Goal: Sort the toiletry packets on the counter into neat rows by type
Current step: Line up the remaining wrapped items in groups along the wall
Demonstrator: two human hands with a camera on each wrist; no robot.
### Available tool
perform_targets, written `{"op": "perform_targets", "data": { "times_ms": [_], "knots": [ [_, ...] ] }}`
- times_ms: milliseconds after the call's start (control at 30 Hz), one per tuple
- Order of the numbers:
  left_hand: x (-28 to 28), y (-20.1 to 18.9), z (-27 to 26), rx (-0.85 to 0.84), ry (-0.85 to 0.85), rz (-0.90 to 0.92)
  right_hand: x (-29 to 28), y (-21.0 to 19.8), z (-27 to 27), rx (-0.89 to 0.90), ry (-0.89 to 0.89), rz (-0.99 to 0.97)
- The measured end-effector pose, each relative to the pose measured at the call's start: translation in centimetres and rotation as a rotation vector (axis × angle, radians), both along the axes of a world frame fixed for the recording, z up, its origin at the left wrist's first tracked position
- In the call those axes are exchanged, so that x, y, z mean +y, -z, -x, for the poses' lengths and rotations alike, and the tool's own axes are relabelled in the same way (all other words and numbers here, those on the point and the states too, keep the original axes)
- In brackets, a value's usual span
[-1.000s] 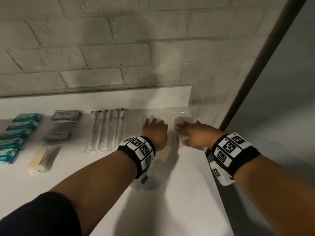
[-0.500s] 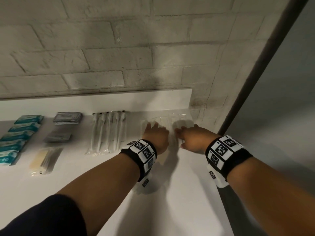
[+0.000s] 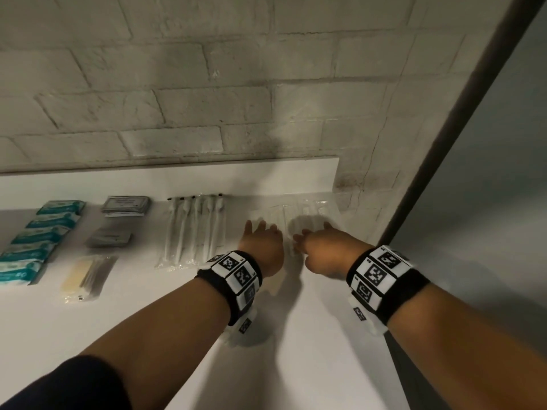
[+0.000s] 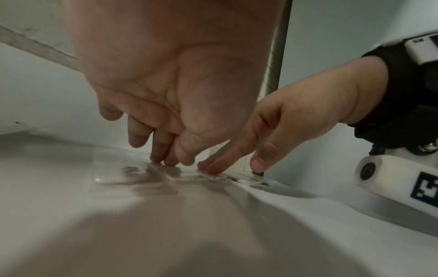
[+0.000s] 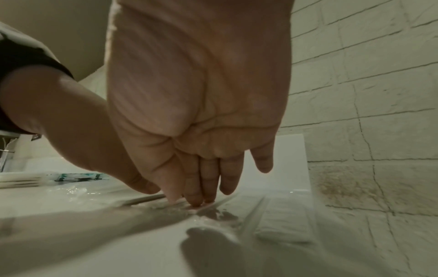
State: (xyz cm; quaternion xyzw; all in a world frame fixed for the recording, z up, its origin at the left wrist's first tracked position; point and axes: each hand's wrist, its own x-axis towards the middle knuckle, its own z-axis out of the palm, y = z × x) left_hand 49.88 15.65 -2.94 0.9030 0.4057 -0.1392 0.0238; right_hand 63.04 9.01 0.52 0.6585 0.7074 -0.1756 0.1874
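Several clear plastic packets (image 3: pixel 307 210) lie side by side at the counter's right end, against the backsplash. My left hand (image 3: pixel 262 235) rests on their left part, its straight fingertips (image 4: pixel 163 161) pressing the film. Close beside it, my right hand (image 3: pixel 310 241) lies on the same packets (image 5: pixel 272 224), with extended fingertips (image 5: pixel 196 201) touching the plastic. Neither hand grips anything. The packets under both palms are hidden in the head view. In the left wrist view the right hand's fingers (image 4: pixel 218 166) touch down just right of the left's.
Further left on the white counter (image 3: pixel 296 365) lie a row of long white wrapped sticks (image 3: pixel 194 232), two grey packet stacks (image 3: pixel 125 205), yellowish packets (image 3: pixel 85 273) and a column of teal packets (image 3: pixel 35 235). A brick wall stands behind; the counter's right edge drops off beside my right wrist.
My right hand has slid a little left and back, closing the gap to the left hand. The left hand has barely moved on the clear packets.
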Motion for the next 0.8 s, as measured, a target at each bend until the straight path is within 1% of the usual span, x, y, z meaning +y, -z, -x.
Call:
{"op": "perform_targets", "data": {
  "times_ms": [167,267,333,467,600,800],
  "knots": [
    [-0.1,0.0,0.5,-0.033,-0.014,-0.007,-0.2,-0.2,0.0,0.012,0.008,-0.002],
    [0.1,-0.3,1.4,-0.056,-0.075,-0.034,-0.4,-0.6,0.8,0.025,0.001,-0.083],
    [0.4,-0.4,2.3,-0.029,-0.111,-0.033,-0.3,-0.7,1.9,0.025,-0.019,-0.117],
    [0.6,0.0,3.5,0.048,-0.120,0.034,0.8,0.2,3.4,-0.011,-0.052,-0.047],
    [0.6,0.0,3.8,0.019,-0.119,0.067,1.3,0.3,3.4,-0.023,-0.059,-0.019],
    [0.6,-0.4,3.9,0.031,-0.122,0.080,1.3,0.6,3.2,-0.005,-0.055,-0.021]
  ]
}}
